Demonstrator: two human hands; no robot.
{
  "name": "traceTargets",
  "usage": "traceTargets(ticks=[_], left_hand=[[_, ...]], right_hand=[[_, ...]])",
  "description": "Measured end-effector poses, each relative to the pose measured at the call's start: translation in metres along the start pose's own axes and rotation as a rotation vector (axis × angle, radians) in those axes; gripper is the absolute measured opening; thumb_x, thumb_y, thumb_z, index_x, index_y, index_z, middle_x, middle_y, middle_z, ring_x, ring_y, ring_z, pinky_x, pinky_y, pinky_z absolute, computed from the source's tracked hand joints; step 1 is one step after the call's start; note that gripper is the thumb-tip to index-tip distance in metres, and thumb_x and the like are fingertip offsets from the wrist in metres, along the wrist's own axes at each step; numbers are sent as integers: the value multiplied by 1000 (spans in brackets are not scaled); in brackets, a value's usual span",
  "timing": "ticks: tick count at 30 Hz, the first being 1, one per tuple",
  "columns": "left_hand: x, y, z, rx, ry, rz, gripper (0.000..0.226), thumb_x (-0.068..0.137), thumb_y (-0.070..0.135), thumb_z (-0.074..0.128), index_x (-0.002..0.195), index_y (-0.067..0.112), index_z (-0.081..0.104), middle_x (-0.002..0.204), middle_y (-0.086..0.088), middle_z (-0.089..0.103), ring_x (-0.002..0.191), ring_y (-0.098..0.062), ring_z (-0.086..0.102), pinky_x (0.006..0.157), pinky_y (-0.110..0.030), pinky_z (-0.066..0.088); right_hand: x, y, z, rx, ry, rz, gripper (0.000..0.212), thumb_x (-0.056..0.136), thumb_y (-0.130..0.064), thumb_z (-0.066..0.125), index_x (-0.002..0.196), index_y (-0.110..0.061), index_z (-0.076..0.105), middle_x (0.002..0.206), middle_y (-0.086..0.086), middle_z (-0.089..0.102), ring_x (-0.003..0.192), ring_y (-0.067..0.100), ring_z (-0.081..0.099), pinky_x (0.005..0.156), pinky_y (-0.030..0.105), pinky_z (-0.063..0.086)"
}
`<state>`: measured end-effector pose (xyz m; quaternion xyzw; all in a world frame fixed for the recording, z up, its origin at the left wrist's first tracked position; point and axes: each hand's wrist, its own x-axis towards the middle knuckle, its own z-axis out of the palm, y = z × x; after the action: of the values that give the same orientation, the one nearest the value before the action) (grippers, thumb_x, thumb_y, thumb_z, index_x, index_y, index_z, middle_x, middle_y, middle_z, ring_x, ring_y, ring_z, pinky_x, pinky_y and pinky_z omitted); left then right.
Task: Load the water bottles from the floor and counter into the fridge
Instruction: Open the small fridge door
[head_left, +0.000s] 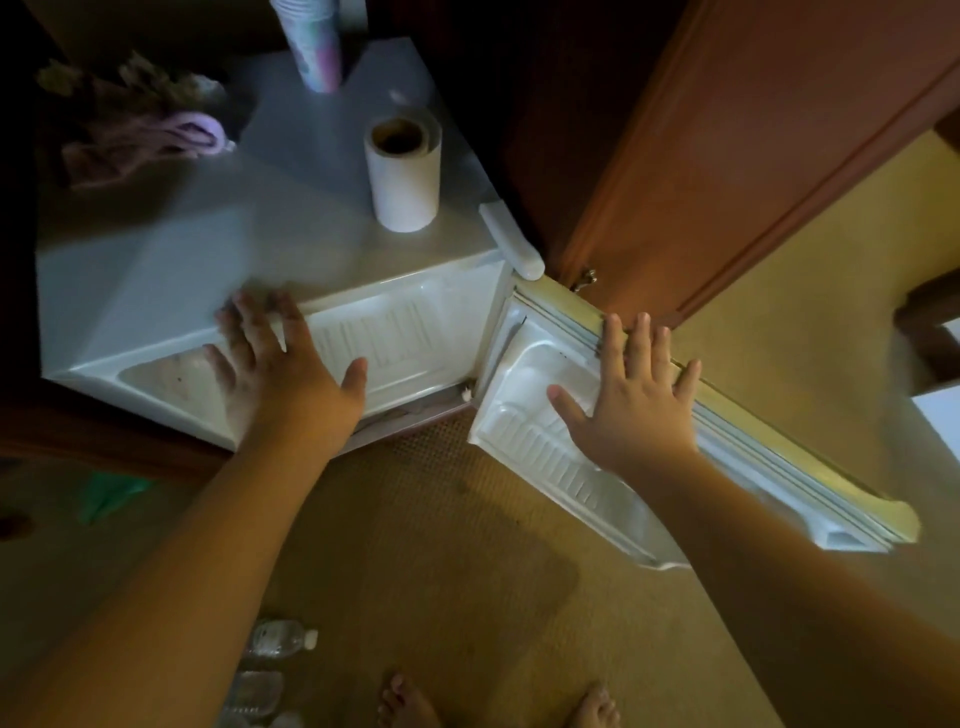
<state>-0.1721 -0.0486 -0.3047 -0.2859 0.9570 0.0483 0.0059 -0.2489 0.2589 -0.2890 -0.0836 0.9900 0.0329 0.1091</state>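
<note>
A small white fridge (156, 280) stands below me with its door (753, 467) swung wide open to the right. My left hand (275, 358) lies flat, fingers spread, on the front edge of the fridge top. Spread the same way, my right hand (628, 384) rests on the top edge of the open door. Neither hand holds anything. Clear plastic water bottles (278, 638) lie on the carpet at the lower left, one with a white cap and another (254, 691) just below it. The fridge's inside is barely visible from here.
On the fridge top stand a paper towel roll (405, 176), a stack of pastel cups (314, 47) and a pink cloth (156, 140). A wooden cabinet door (727, 145) rises behind the fridge door. My bare feet (410, 701) stand on the tan carpet.
</note>
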Motion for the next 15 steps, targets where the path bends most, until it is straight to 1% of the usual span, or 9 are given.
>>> traceTargets(ticks=[3,5,7,11,15], left_hand=[[-4,-11,2,69,-7,27,109,89,72,46,159,17,-18,167,-18,-18,154,-37,-12,124,-57,6],[-5,-17,1,70,-13,40,109,90,69,48,158,22,-21,167,-13,-20,154,-34,-13,123,-57,6],[-6,-19,-2,77,-17,36,106,90,68,49,158,25,-20,168,-10,-20,155,-31,-13,123,-56,6],[-5,-17,-5,93,-41,7,105,90,68,49,160,25,-15,168,-8,-21,155,-29,-13,124,-56,5],[-7,-14,-9,79,-80,-12,107,90,67,50,159,25,-19,167,-7,-23,155,-29,-14,124,-56,4]], right_hand=[[7,10,-1,-13,5,-34,102,85,-89,9,159,-25,-20,170,11,-15,155,34,-17,122,65,-4],[12,15,-1,-15,11,-57,103,85,-90,9,160,-25,-19,170,11,-15,156,34,-17,121,66,-2],[16,20,-3,-13,14,-77,106,82,-93,9,160,-26,-18,170,10,-16,155,33,-18,121,67,-2],[22,25,-6,-23,20,-110,113,76,-98,7,160,-27,-18,170,9,-19,154,32,-22,121,67,-4],[21,25,-6,-30,36,-123,116,73,-100,7,160,-27,-18,169,10,-19,154,33,-23,121,67,-4]])
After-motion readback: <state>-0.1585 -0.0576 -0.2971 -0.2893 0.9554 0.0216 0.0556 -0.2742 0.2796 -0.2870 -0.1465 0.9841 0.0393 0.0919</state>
